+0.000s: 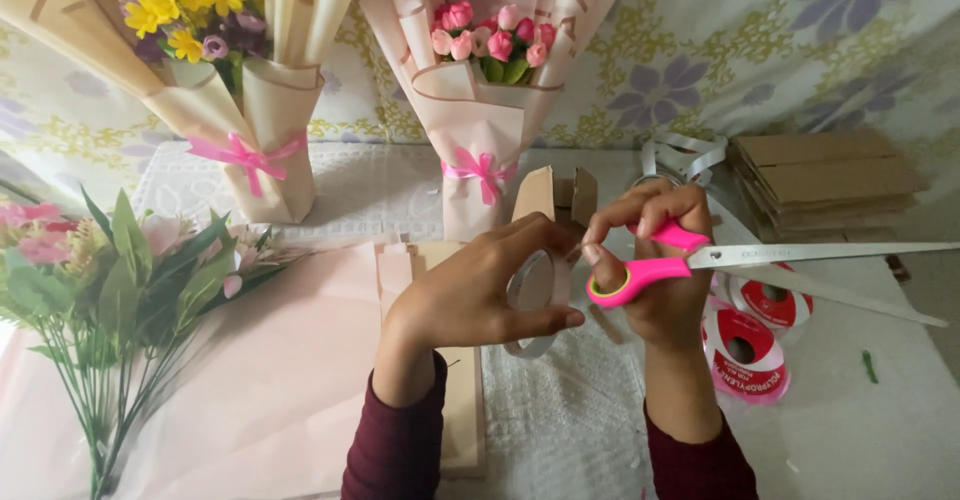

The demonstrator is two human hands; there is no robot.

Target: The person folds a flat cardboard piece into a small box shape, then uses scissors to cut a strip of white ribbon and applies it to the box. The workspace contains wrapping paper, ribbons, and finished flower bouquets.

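Far wall (800,50) draped in pale cloth printed with purple and yellow flowers. Table (900,430) under white covering — lace-patterned runner (570,420) at near centre. Soft, even light — no window in view.

Two wrapped bouquets stand at the back of the worktop (880,430): a yellow-flowered bouquet (200,70) and a pink rosebud bouquet (490,90), each tied with a pink bow. Loose artificial stems (120,290) lie on pale pink wrapping paper (280,380) at left. Folded brown cardboard (825,175) is stacked at right, with red ribbon spools (750,345) nearer.
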